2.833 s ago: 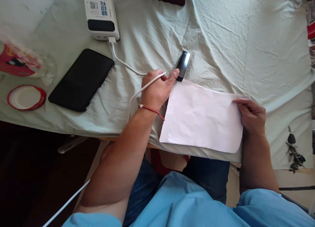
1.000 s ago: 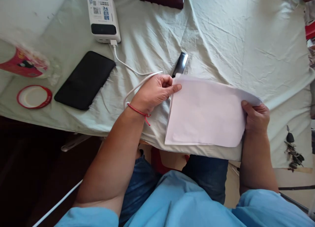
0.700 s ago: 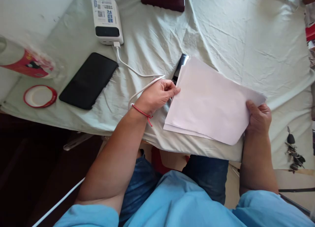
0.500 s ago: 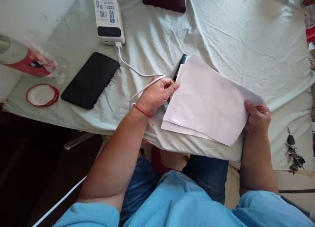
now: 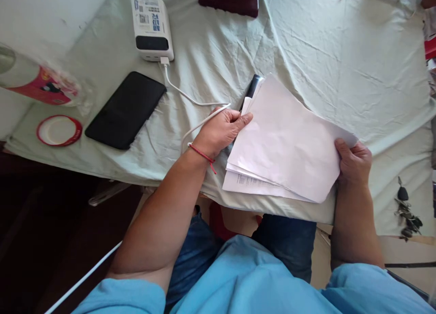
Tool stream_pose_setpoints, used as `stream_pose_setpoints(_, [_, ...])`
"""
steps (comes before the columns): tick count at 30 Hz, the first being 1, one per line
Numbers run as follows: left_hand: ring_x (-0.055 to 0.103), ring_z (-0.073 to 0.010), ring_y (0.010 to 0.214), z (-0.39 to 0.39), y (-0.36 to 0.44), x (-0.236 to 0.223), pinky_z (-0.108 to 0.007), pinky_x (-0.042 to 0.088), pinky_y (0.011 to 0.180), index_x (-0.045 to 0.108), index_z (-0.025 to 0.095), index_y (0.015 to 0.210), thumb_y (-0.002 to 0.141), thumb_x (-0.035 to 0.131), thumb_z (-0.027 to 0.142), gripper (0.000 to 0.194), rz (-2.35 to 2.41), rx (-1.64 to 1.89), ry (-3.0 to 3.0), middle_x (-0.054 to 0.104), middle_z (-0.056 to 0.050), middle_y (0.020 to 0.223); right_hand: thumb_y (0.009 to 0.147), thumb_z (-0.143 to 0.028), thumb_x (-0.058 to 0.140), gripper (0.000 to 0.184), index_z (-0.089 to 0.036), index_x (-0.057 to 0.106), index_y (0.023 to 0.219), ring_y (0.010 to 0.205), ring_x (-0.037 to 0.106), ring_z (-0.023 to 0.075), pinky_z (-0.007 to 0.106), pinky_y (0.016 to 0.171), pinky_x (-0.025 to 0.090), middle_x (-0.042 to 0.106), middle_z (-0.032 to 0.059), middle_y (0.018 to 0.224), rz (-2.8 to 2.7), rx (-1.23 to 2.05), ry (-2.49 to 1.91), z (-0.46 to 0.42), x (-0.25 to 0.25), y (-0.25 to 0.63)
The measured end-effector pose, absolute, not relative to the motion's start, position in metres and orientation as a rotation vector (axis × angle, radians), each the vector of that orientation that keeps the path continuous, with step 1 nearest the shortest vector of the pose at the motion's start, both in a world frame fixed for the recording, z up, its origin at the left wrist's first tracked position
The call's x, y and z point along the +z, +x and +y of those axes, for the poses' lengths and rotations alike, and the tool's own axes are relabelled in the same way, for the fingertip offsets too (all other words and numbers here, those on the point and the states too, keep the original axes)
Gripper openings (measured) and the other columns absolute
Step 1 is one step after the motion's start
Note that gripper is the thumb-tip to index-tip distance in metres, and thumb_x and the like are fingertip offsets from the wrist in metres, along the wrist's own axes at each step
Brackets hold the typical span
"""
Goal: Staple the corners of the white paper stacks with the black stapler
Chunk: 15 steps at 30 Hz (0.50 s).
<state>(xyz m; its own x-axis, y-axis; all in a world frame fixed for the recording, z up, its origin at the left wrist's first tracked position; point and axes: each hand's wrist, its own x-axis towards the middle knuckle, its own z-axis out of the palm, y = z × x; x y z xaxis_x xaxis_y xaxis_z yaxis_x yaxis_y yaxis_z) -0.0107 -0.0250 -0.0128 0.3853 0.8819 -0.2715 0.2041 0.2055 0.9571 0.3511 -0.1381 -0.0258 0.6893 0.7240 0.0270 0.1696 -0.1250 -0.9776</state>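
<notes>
A few white sheets of paper (image 5: 289, 137) lie loosely stacked between my hands, blank side up on top. My left hand (image 5: 226, 125) pinches their left edge between thumb and fingers; its fingertips are partly under the paper. On the right, my right hand (image 5: 354, 159) grips the opposite edge, thumb on top, and the paper bows up a little there. A printed sheet (image 5: 254, 183) sticks out below the top ones. From beneath the far left corner shows part of a dark, glossy object (image 5: 252, 86), mostly hidden. A white cable (image 5: 190, 100) passes over my left wrist.
A white power bank (image 5: 153, 28) with the cable plugged in stands at the back left. Near it lie a black phone (image 5: 126, 110), a red-rimmed tape roll (image 5: 59, 130) and a bottle (image 5: 37, 80). Keys (image 5: 407, 214) rest at right; a maroon box (image 5: 228, 1) sits at the back.
My right hand has shifted slightly left, bowing the top sheets more. My left hand has moved slightly right. More of the printed sheet and the dark object now shows.
</notes>
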Motion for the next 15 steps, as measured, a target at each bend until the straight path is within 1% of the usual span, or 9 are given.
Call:
stream_pose_setpoints(2, [0.048, -0.0117, 0.064, -0.0244, -0.0119, -0.0131, -0.025, 0.041, 0.062, 0.060, 0.019, 0.071, 0.100, 0.071, 0.039, 0.037, 1.033, 0.631, 1.282, 0.054, 0.003, 0.066, 0.052, -0.057, 0.106, 0.054, -0.018, 0.080, 0.079, 0.062, 0.060, 0.0105, 0.026, 0.059, 0.053, 0.075, -0.0018, 0.075, -0.747, 0.547, -1.667, -0.1379, -0.0261, 0.3529])
stream_pose_setpoints(3, [0.050, -0.0111, 0.065, -0.0240, -0.0126, -0.0134, -0.024, 0.042, 0.064, 0.062, 0.018, 0.074, 0.097, 0.073, 0.034, 0.031, 0.984, 0.613, 1.262, 0.057, 0.002, 0.069, 0.052, -0.057, 0.106, 0.054, -0.018, 0.080, 0.079, 0.063, 0.059, 0.0099, 0.025, 0.059, 0.052, 0.074, -0.0020, 0.074, -0.747, 0.544, -1.666, -0.1379, -0.0263, 0.3540])
stream_pose_setpoints(5, [0.059, -0.0122, 0.073, -0.0233, -0.0140, -0.0142, -0.024, 0.048, 0.070, 0.067, 0.016, 0.081, 0.091, 0.076, 0.025, 0.016, 0.903, 0.570, 1.211, 0.066, 0.001, 0.078, 0.053, -0.057, 0.106, 0.054, -0.017, 0.079, 0.078, 0.063, 0.058, 0.0090, 0.023, 0.059, 0.050, 0.073, -0.0023, 0.073, -0.750, 0.548, -1.666, -0.1381, -0.0270, 0.3563])
stream_pose_setpoints(7, [0.065, -0.0146, 0.080, -0.0230, -0.0150, -0.0145, -0.026, 0.052, 0.075, 0.069, 0.016, 0.085, 0.088, 0.077, 0.022, 0.011, 0.888, 0.547, 1.181, 0.072, -0.001, 0.084, 0.055, -0.057, 0.105, 0.053, -0.018, 0.079, 0.079, 0.064, 0.058, 0.0091, 0.023, 0.059, 0.049, 0.072, -0.0025, 0.073, -0.761, 0.548, -1.663, -0.1385, -0.0276, 0.3580])
stream_pose_setpoints(9, [0.065, -0.0150, 0.078, -0.0233, -0.0153, -0.0139, -0.025, 0.052, 0.072, 0.067, 0.017, 0.081, 0.090, 0.079, 0.027, 0.017, 0.925, 0.547, 1.205, 0.071, -0.001, 0.081, 0.056, -0.058, 0.105, 0.053, -0.018, 0.080, 0.080, 0.065, 0.058, 0.0096, 0.023, 0.060, 0.049, 0.072, -0.0025, 0.074, -0.771, 0.551, -1.661, -0.1389, -0.0279, 0.3588])
stream_pose_setpoints(11, [0.064, -0.0148, 0.074, -0.0240, -0.0150, -0.0124, -0.024, 0.049, 0.067, 0.065, 0.018, 0.077, 0.093, 0.080, 0.034, 0.027, 0.958, 0.560, 1.238, 0.069, -0.001, 0.076, 0.056, -0.059, 0.105, 0.053, -0.019, 0.081, 0.080, 0.066, 0.058, 0.0098, 0.024, 0.062, 0.050, 0.073, -0.0024, 0.075, -0.773, 0.558, -1.652, -0.1390, -0.0281, 0.3586])
stream_pose_setpoints(15, [0.061, -0.0149, 0.068, -0.0259, -0.0131, -0.0088, -0.025, 0.044, 0.060, 0.062, 0.019, 0.071, 0.101, 0.074, 0.048, 0.043, 0.997, 0.576, 1.242, 0.065, -0.001, 0.069, 0.056, -0.059, 0.106, 0.054, -0.018, 0.080, 0.079, 0.066, 0.059, 0.0094, 0.023, 0.062, 0.050, 0.073, -0.0020, 0.075, -0.771, 0.566, -1.635, -0.1389, -0.0288, 0.3576])
